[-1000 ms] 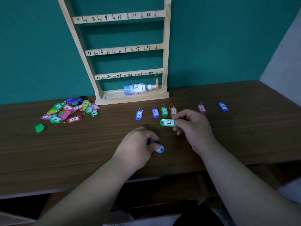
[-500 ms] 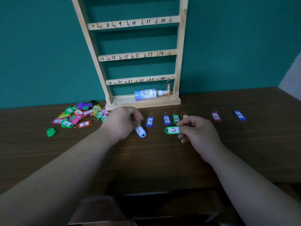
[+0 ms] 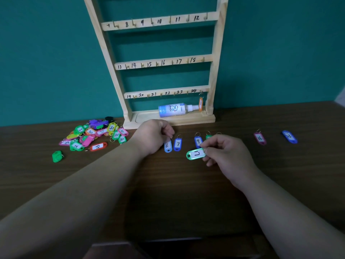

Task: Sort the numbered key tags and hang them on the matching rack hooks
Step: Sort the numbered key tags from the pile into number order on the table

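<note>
A wooden rack [image 3: 212, 71] with numbered hooks stands against the teal wall; an orange tag [image 3: 200, 104] hangs at hook 24. My left hand [image 3: 153, 136] pinches the ring end of a light blue tag marked 6 [image 3: 167, 146], set down just left of the blue tag 7 [image 3: 177, 144]. My right hand [image 3: 225, 152] pinches a green tag marked 17 [image 3: 196, 154] just above the table. Behind it lie the blue tag 9 [image 3: 198, 141] and a partly hidden green tag [image 3: 208, 136]. Further right lie a pink tag 16 [image 3: 259, 138] and a blue tag [image 3: 289, 136].
A pile of several mixed coloured tags [image 3: 93, 135] lies on the brown table [image 3: 177, 193] left of the rack. A lone green tag [image 3: 57, 156] sits apart at the far left. A spray bottle [image 3: 175, 109] lies on the rack's base.
My left hand carried the light blue tag 6 from near the table's front up to the row and set it beside tag 7. My right hand kept its hold on the green tag.
</note>
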